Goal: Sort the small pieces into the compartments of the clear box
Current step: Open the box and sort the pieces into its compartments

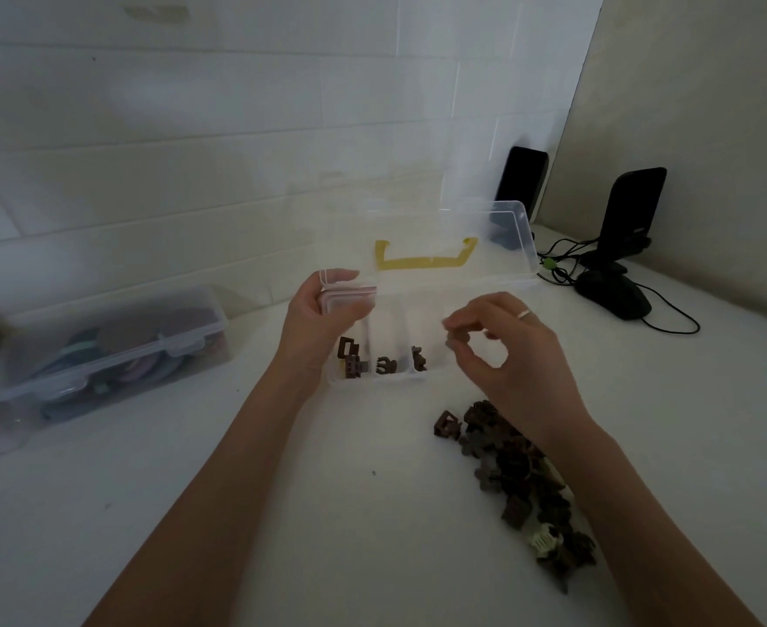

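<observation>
Brown piece — pinched in right-hand fingers above clear box | left hand grips box's left wall

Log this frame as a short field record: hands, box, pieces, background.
left hand: grips the left end of the clear box
right hand: pinches a small brown piece over the box's right side
box lid: open, yellow handle showing
sorted pieces: a few brown ones in three compartments
unsorted pile: on the table, under the right forearm
background: closed clear case at left; two black speakers; black mouse
</observation>
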A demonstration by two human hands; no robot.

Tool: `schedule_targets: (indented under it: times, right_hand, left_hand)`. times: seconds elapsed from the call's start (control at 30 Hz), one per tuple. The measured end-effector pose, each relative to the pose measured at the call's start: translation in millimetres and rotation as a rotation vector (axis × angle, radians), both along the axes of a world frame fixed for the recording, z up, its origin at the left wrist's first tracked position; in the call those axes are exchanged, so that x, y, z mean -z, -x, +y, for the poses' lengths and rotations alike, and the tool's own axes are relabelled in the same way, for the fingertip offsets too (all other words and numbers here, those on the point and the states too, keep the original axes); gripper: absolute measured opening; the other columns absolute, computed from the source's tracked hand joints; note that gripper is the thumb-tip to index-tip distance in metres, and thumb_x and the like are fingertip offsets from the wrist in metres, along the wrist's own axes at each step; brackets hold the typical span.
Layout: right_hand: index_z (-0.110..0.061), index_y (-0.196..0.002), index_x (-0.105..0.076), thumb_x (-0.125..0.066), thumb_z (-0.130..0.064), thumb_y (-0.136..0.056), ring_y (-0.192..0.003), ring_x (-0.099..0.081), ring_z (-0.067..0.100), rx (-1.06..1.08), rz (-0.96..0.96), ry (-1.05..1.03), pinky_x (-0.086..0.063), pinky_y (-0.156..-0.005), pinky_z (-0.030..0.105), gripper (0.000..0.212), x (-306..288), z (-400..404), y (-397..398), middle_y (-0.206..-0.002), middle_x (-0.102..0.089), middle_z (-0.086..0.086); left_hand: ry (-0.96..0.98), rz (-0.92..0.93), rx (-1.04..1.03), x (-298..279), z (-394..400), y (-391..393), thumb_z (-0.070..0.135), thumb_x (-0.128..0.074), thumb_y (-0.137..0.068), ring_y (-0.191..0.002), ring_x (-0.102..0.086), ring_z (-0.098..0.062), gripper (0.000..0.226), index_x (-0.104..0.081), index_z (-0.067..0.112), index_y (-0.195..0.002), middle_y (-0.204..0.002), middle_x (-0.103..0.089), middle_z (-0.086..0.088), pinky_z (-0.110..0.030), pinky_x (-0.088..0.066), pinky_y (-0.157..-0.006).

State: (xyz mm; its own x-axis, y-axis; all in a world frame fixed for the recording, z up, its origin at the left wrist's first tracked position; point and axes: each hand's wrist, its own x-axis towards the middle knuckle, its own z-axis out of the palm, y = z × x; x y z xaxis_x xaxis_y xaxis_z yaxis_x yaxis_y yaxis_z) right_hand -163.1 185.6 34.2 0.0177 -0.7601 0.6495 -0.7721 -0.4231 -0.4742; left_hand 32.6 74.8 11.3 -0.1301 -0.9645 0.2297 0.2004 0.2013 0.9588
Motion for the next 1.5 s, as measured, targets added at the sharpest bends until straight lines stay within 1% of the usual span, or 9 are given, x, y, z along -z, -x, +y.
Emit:
schedule_targets:
  times: [0.2,0.4,0.53,0.8,1.0,1.13,1.27,1.4,1.5]
  right_hand:
    - [-0.025,-0.096,-0.062,-0.063,-0.007,-0.085,-0.093,-0.056,0.005,0.144,-0.058,0.077,-0.051,-0.079,0.025,0.02,-2.9,-4.0,21.4,-0.1,-0.06,-0.012]
    - [-0.031,-0.096,-0.061,-0.064,-0.018,-0.087,-0.098,-0.056,0.0,0.132,-0.054,0.031,-0.045,-0.083,0.018,0.016,0.4,-5.6,21.2,-0.098,-0.063,-0.023]
    - [-0.031,-0.102,-0.062,-0.066,-0.022,-0.085,-0.102,-0.045,-0.009,0.082,0.07,-0.081,-0.036,-0.085,0.013,0.019,5.5,-7.4,16.8,-0.105,-0.059,-0.026]
    - [-0.033,-0.091,-0.066,-0.068,-0.026,-0.082,-0.068,-0.056,0.004,-0.039,0.093,-0.254,-0.044,-0.061,0.017,0.012,-4.8,-0.8,22.7,-0.073,-0.063,-0.017]
    - [-0.036,-0.091,-0.071,-0.064,-0.031,-0.084,-0.08,-0.056,-0.004,-0.141,0.319,-0.418,-0.048,-0.071,0.019,0.011,-4.0,3.2,11.5,-0.081,-0.067,-0.02]
    - [-0.044,-0.099,-0.063,-0.061,-0.048,-0.079,-0.084,-0.05,-0.006,-0.128,0.428,-0.485,-0.038,-0.065,0.014,0.021,0.2,6.1,4.8,-0.089,-0.061,-0.024]
    - [-0.043,-0.102,-0.059,-0.059,-0.056,-0.077,-0.092,-0.045,0.0,-0.073,0.568,-0.51,-0.033,-0.067,0.022,0.027,7.4,6.0,-3.2,-0.096,-0.058,-0.02]
    - [-0.04,-0.097,-0.061,-0.057,-0.052,-0.083,-0.083,-0.052,0.004,-0.053,0.524,-0.491,-0.034,-0.06,0.018,0.019,8.9,4.0,-6.7,-0.083,-0.058,-0.019]
    - [-0.037,-0.089,-0.065,-0.063,-0.049,-0.081,-0.076,-0.056,0.001,-0.094,0.355,-0.476,-0.042,-0.063,0.018,0.014,6.2,5.0,-10.4,-0.08,-0.061,-0.019]
  left_hand:
    - [0.022,-0.009,0.012,0.9,-1.5,-2.1,0.022,-0.077,-0.064,-0.083,-0.063,-0.009,0.034,-0.065,0.027,-0.095,-0.093,-0.067,0.004,-0.026,-0.052,-0.077]
    - [0.031,-0.003,0.021,0.8,-2.5,-4.8,0.019,-0.076,-0.064,-0.081,-0.063,-0.007,0.032,-0.065,0.027,-0.094,-0.089,-0.067,0.007,-0.023,-0.052,-0.075]
    - [0.042,-0.01,0.029,0.9,-2.8,-4.7,0.017,-0.075,-0.065,-0.079,-0.064,-0.004,0.033,-0.065,0.028,-0.094,-0.084,-0.068,0.012,-0.021,-0.051,-0.071]
    - [0.004,-0.028,-0.017,-0.4,-4.5,-10.7,0.028,-0.077,-0.059,-0.088,-0.063,-0.013,0.037,-0.066,0.029,-0.094,-0.095,-0.068,0.002,-0.033,-0.051,-0.082]
    - [-0.023,-0.036,-0.024,-0.9,-4.1,-10.9,0.036,-0.077,-0.052,-0.092,-0.064,-0.016,0.046,-0.066,0.028,-0.096,-0.099,-0.069,-0.001,-0.038,-0.051,-0.087]
    - [-0.031,-0.027,-0.025,-1.2,-4.3,-10.9,0.036,-0.077,-0.052,-0.091,-0.063,-0.014,0.045,-0.066,0.028,-0.095,-0.095,-0.069,0.002,-0.037,-0.051,-0.087]
    - [-0.047,-0.032,-0.045,-0.8,-5.9,-10.9,0.028,-0.077,-0.059,-0.088,-0.064,-0.01,0.037,-0.065,0.03,-0.093,-0.092,-0.069,0.006,-0.037,-0.051,-0.088]
    - [-0.057,-0.016,-0.057,-1.2,-5.6,-8.7,0.022,-0.074,-0.062,-0.09,-0.062,-0.015,0.032,-0.065,0.028,-0.092,-0.095,-0.068,0.001,-0.038,-0.05,-0.088]
    - [-0.063,-0.001,-0.05,-1.4,-5.7,-8.3,0.023,-0.075,-0.061,-0.092,-0.062,-0.016,0.033,-0.065,0.027,-0.093,-0.096,-0.067,0.0,-0.037,-0.05,-0.088]
